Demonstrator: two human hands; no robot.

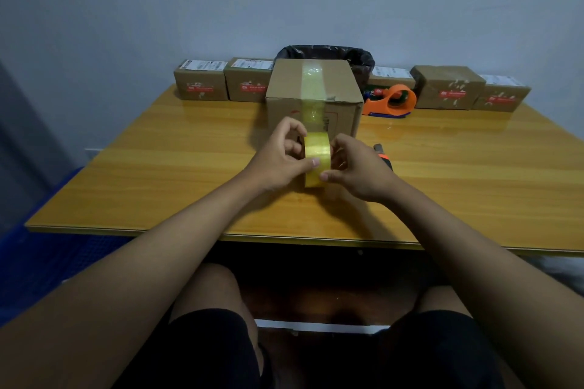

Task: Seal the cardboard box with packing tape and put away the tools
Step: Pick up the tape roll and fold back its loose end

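Note:
A cardboard box [290, 85] stands at the table's middle, with a strip of yellowish tape [313, 82] running over its top and down its near face. Just in front of it, a yellow tape roll [317, 151] stands on edge above the table. My left hand [281, 161] grips the roll from the left, thumb on its outer face. My right hand [357, 167] grips it from the right, thumb also on the tape. A black and orange tool [384, 158], perhaps a cutter, lies on the table partly hidden behind my right hand.
An orange tape dispenser [395, 101] sits right of the box. Several small parcels [202, 82] line the table's back edge, two at the left, others [448, 87] at the right. A bin with a black bag [328, 52] stands behind the box. The wooden table [158, 167] extends to both sides.

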